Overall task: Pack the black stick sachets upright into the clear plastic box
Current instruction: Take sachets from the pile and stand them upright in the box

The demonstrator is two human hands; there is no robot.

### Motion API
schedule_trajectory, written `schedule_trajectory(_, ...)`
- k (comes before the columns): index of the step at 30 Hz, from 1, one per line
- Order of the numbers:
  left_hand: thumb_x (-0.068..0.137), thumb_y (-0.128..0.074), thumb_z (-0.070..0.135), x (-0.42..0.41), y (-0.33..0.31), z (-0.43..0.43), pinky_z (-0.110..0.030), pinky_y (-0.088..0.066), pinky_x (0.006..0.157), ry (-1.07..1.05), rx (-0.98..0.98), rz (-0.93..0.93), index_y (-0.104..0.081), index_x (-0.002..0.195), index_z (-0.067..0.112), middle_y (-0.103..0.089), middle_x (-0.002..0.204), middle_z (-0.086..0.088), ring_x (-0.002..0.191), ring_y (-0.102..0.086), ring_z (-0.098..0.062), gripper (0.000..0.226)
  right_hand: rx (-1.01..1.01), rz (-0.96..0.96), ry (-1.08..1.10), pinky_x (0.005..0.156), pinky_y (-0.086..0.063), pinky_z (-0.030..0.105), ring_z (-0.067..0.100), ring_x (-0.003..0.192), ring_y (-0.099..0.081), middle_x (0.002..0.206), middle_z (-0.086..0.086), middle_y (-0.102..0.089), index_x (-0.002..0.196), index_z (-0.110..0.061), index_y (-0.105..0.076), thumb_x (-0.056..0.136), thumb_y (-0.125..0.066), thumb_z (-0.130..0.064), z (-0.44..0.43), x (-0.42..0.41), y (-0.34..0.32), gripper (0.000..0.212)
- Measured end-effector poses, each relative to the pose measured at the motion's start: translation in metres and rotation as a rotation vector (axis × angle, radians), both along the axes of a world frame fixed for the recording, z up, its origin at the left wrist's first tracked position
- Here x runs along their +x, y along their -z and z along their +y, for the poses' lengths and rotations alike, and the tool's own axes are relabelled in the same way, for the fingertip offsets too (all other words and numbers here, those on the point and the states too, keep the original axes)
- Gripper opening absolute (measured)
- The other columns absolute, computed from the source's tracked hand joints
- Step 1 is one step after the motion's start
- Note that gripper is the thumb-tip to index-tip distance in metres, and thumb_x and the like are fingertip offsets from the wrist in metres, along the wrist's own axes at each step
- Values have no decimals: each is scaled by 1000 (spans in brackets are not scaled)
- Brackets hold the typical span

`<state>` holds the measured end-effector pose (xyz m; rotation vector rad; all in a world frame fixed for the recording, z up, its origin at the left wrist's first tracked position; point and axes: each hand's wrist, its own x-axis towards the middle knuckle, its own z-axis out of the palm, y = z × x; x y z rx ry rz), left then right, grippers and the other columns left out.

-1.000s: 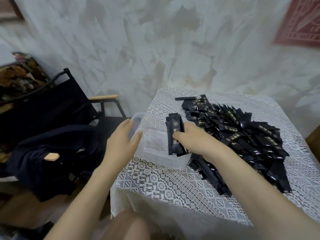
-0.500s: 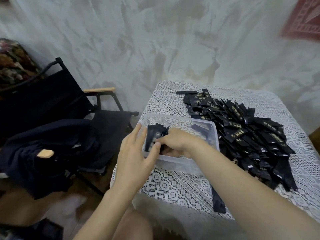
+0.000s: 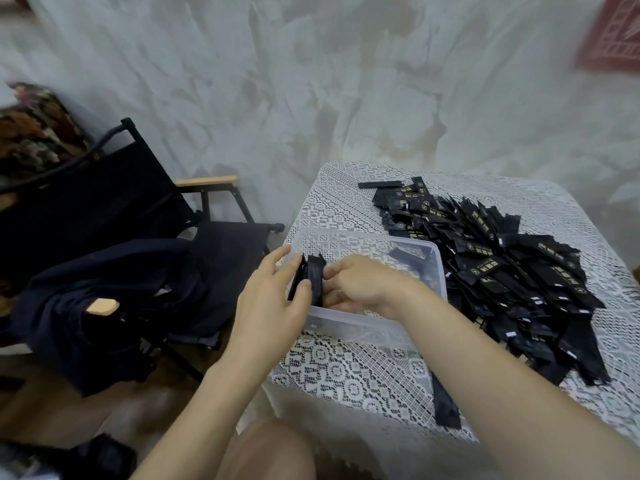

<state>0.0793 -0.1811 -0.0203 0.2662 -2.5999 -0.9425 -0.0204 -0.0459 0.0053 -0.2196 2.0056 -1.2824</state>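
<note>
Standing upright inside the box (image 3: 439,271), a small bundle of sachets (image 3: 314,277) sat between the two hands at the box's left end. The left hand (image 3: 273,306) lay spread against it from the left, fingers straight and pointing away from the person, thumb tip touching the bundle's near face; it was released, grasping nothing that could be made out. The right hand (image 3: 363,285) came in from the other side over the box's near wall, its fingers curled and their tips pinching the bundle's right edge. Beyond the right hand, toward the box's far right corner, a spare sachet (image 3: 408,256) lay inside; whether flat or leaning could not be told through the plastic. Just right of that hand, outside the box and up against its right wall, a big loose pile (image 3: 502,271) of black sachets with gold print sprawled over the worktop (image 3: 346,375), which wore a white lace cloth. Under the right forearm, nearer the person than the hand, a lone sachet (image 3: 445,407) lay flat on the cloth, apart from the box. Left of the left hand, off the worktop, stood a black folding chair (image 3: 114,209) with wooden armrests, a dark garment (image 3: 110,306) heaped on its seat. Behind everything rose a pale mottled wall (image 3: 311,81).
</note>
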Motion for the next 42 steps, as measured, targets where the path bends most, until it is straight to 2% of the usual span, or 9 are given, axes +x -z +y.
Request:
schedule_trajectory(7, 99, -51, 30, 2, -2, 3, -40, -44, 101, 4, -27, -3, -57, 137, 32, -39, 154, 15, 123, -54, -15, 38, 63, 51, -21, 58, -57, 18, 22, 101, -74, 121, 14, -72, 138, -4, -56, 104, -38, 4, 17, 4, -5, 39)
schedule_trajectory(14, 99, -51, 29, 6, -4, 5, -39, -43, 102, -12, -41, 4, -60, 136, 33, -41, 153, 15, 126, -53, -14, 37, 105, 98, -12, 42, -46, 12, 13, 70, -69, 103, 16, -74, 119, 6, -65, 100, -54, 3, 18, 13, -12, 23)
schedule_trajectory(18, 99, -50, 30, 5, -3, 4, -41, -43, 103, -4, -38, 10, -61, 135, 34, -41, 153, 15, 130, -51, -12, 37, 180, 168, -41, 43, -44, 14, 15, 73, -66, 101, 13, -75, 117, 4, -68, 100, -58, -7, 11, 14, -15, 22)
schedule_trajectory(22, 98, -51, 26, 1, -1, 0, -40, -47, 100, -6, -46, 32, -61, 136, 33, -44, 150, 16, 126, -53, -9, 40, 160, 182, -66, 31, -32, 10, 5, 49, -58, 72, 1, -64, 89, -7, -68, 99, -63, -10, 3, 16, -16, 11)
schedule_trajectory(26, 98, -50, 24, -2, 2, -4, -36, -48, 94, -1, -57, 49, -62, 136, 31, -46, 147, 16, 119, -56, -8, 41, 130, 177, -71, 42, -46, 15, 6, 51, -62, 70, 1, -66, 76, -14, -63, 97, -62, -3, -10, 11, -11, 24)
schedule_trajectory(32, 96, -49, 24, -9, 0, -12, -35, -47, 85, 26, -107, 15, -62, 134, 30, -45, 142, 17, 94, -61, -8, 41, 88, 113, -4, 74, -64, 34, 21, 72, -71, 87, 14, -73, 92, -5, -67, 99, -57, 1, -9, 1, -1, 14)
schedule_trajectory(35, 96, -48, 23, -7, -1, -14, -35, -48, 83, 41, -120, 3, -62, 134, 32, -43, 142, 19, 80, -60, -1, 42, 71, 100, 6, 72, -62, 31, 17, 67, -70, 80, 11, -72, 92, -6, -65, 101, -56, -1, -7, 1, 1, 14)
schedule_trajectory(39, 97, -48, 25, 0, 1, -10, -32, -46, 83, 42, -86, 13, -62, 134, 34, -42, 142, 21, 81, -59, 2, 40, 65, 102, 17, 65, -62, 29, 18, 64, -69, 79, 11, -70, 106, -1, -65, 101, -59, -5, -6, 3, 3, 8)
schedule_trajectory(42, 97, -49, 26, 1, 2, -8, -30, -40, 80, 37, -68, 29, -63, 133, 33, -43, 141, 22, 83, -59, 2, 39, 112, 128, 19, 53, -61, 26, 15, 56, -68, 76, 11, -70, 95, -4, -62, 100, -60, -4, -6, 3, 3, 5)
